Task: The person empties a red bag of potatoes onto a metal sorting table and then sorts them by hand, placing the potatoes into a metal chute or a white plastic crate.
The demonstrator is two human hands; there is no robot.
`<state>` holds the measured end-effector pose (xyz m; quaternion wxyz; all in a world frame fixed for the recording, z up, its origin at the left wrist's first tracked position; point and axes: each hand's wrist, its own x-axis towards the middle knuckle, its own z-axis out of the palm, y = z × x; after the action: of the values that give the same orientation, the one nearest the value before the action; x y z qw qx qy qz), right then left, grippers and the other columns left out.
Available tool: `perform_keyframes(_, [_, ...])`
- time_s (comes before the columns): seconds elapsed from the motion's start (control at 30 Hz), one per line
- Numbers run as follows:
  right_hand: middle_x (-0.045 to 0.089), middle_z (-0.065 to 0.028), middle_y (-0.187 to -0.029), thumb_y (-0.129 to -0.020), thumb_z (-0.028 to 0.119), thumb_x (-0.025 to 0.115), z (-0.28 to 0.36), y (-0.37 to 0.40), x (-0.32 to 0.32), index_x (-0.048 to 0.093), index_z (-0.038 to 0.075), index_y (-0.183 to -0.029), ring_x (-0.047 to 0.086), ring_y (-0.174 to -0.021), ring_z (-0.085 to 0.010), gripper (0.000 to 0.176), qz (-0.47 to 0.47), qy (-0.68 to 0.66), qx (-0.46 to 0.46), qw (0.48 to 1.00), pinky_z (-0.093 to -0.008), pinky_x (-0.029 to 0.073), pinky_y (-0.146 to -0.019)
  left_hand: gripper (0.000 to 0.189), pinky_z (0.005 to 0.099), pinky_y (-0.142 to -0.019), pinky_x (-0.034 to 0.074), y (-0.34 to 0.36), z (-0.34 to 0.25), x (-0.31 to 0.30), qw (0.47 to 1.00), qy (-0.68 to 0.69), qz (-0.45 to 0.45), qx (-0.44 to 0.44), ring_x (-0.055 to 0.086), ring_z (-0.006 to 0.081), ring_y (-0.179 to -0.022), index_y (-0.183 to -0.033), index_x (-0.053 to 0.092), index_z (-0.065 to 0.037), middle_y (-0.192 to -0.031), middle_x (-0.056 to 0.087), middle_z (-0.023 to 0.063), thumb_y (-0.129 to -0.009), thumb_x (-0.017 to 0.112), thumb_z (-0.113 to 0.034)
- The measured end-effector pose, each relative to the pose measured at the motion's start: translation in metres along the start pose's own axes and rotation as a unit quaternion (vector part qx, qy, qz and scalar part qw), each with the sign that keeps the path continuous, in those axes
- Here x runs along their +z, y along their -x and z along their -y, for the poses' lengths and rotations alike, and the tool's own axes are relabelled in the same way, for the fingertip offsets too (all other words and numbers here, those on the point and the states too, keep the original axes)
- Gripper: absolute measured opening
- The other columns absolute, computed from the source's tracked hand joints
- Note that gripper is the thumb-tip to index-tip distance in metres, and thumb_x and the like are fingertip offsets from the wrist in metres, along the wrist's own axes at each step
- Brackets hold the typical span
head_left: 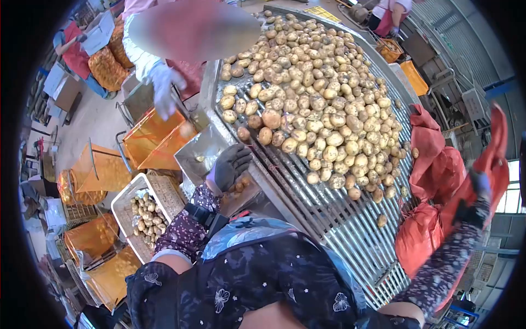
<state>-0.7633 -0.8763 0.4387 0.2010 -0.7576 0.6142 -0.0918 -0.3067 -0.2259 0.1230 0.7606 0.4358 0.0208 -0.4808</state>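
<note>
My left hand (pixel 231 166), in a dark grey glove, is spread with nothing in it, above the near left edge of the sorting table (pixel 342 230) and beside a metal chute (pixel 205 151). Potatoes (pixel 329 109) lie heaped across the table's metal bars. Off to the right, my right hand (pixel 480 183) is smeared by motion at a red cloth or sack (pixel 496 159), part of which rises above it. Its fingers cannot be made out. More red sacks (pixel 419 236) hang along the table's right edge.
A co-worker's gloved hand (pixel 165 90) is over orange mesh bags (pixel 156 137) at the upper left. A white crate (pixel 123 211) holding potatoes (pixel 148 219) stands left of my left arm. Other people stand at the far left (pixel 74 52) and top right (pixel 390 16).
</note>
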Motion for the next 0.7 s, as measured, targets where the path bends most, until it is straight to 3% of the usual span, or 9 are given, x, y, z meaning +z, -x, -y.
perform_keyframes(0.07, [0.072, -0.0081, -0.098, -0.093, 0.024, 0.063, 0.082, 0.051, 0.112, 0.065, 0.002, -0.114, 0.068, -0.083, -0.0216, 0.03, -0.041, 0.224, -0.214, 0.95, -0.0335, 0.055, -0.075, 0.054, 0.0343, -0.099, 0.045, 0.01, 0.003, -0.02, 1.0, -0.003, -0.015, -0.008, 0.055, 0.0209, -0.116, -0.142, 0.04, -0.004, -0.132, 0.055, 0.0118, -0.102, 0.044, -0.041])
perform_keyframes(0.1, [0.068, -0.0062, -0.097, -0.091, 0.024, 0.068, 0.073, 0.031, 0.19, 0.062, 0.001, -0.116, 0.061, -0.083, -0.014, 0.035, 0.069, -0.039, -0.252, 0.964, -0.0293, 0.051, -0.077, 0.053, 0.0342, -0.099, 0.046, 0.017, 0.005, -0.028, 1.0, -0.011, -0.017, 0.002, 0.056, 0.0211, -0.115, -0.141, 0.041, -0.004, -0.13, 0.055, 0.0121, -0.102, 0.046, -0.038])
perform_keyframes(0.13, [0.069, -0.0096, -0.103, -0.09, 0.025, 0.07, 0.151, 0.113, 0.243, 0.064, 0.002, -0.113, 0.064, -0.09, -0.0189, 0.033, 0.026, 0.116, -0.286, 0.951, -0.0318, 0.052, -0.081, 0.053, 0.035, -0.1, 0.046, 0.022, 0.006, -0.035, 1.0, -0.01, -0.021, -0.006, 0.056, 0.022, -0.115, -0.141, 0.04, -0.003, -0.13, 0.055, 0.0126, -0.102, 0.046, -0.038])
perform_keyframes(0.2, [0.067, -0.0176, -0.105, -0.081, 0.033, 0.075, 0.218, 0.174, 0.345, 0.067, 0.007, -0.114, 0.066, -0.098, -0.0315, 0.043, -0.031, 0.082, -0.537, 0.839, -0.0401, 0.052, -0.085, 0.053, 0.0368, -0.101, 0.045, 0.028, 0.008, -0.046, 0.999, -0.004, -0.03, -0.018, 0.056, 0.0237, -0.117, -0.141, 0.04, -0.003, -0.13, 0.054, 0.0137, -0.103, 0.045, -0.038])
perform_keyframes(0.23, [0.065, -0.0176, -0.115, -0.078, 0.039, 0.075, 0.259, 0.208, 0.369, 0.068, 0.007, -0.112, 0.06, -0.112, -0.0333, 0.047, 0.049, 0.11, -0.499, 0.858, -0.0437, 0.046, -0.096, 0.053, 0.0366, -0.101, 0.045, 0.03, 0.008, -0.049, 1.0, -0.006, -0.021, -0.014, 0.056, 0.0235, -0.117, -0.142, 0.04, -0.003, -0.13, 0.054, 0.0136, -0.103, 0.045, -0.038])
perform_keyframes(0.33, [0.066, -0.0115, -0.117, -0.08, 0.04, 0.071, 0.294, 0.243, 0.476, 0.069, 0.009, -0.104, 0.05, -0.126, -0.0346, 0.038, -0.125, 0.186, -0.557, 0.799, -0.0539, 0.034, -0.106, 0.052, 0.0366, -0.1, 0.046, 0.041, 0.006, -0.049, 1.0, -0.007, -0.01, 0.0, 0.056, 0.0234, -0.117, -0.142, 0.041, -0.004, -0.131, 0.054, 0.0131, -0.103, 0.045, -0.038])
perform_keyframes(0.43, [0.068, -0.0092, -0.111, -0.078, 0.034, 0.074, 0.303, 0.233, 0.522, 0.069, 0.011, -0.101, 0.057, -0.116, -0.0306, 0.032, -0.124, 0.292, -0.557, 0.767, -0.0493, 0.04, -0.1, 0.05, 0.0367, -0.1, 0.046, 0.056, -0.002, -0.039, 1.0, 0.014, -0.011, 0.016, 0.056, 0.0228, -0.116, -0.142, 0.042, -0.005, -0.131, 0.053, 0.0123, -0.103, 0.047, -0.036])
perform_keyframes(0.6, [0.069, -0.0087, -0.099, -0.076, 0.011, 0.071, 0.319, 0.281, 0.506, 0.069, 0.012, -0.095, 0.065, -0.087, -0.0265, 0.019, 0.174, -0.194, -0.682, 0.683, -0.0394, 0.049, -0.081, 0.051, 0.0373, -0.099, 0.046, 0.064, 0.003, -0.021, 0.978, 0.201, 0.05, 0.005, 0.054, 0.0217, -0.12, -0.143, 0.04, -0.006, -0.137, 0.051, 0.0116, -0.101, 0.052, -0.033])
perform_keyframes(0.7, [0.068, -0.0131, -0.097, -0.076, 0.009, 0.07, 0.318, 0.337, 0.508, 0.067, 0.009, -0.1, 0.065, -0.086, -0.0321, 0.025, 0.272, -0.128, -0.728, 0.616, -0.0398, 0.052, -0.078, 0.043, 0.0351, -0.093, 0.051, 0.06, 0.009, -0.014, 0.997, -0.024, -0.024, 0.063, 0.059, 0.0245, -0.116, -0.137, 0.047, -0.003, -0.138, 0.052, 0.0149, -0.102, 0.05, -0.028])
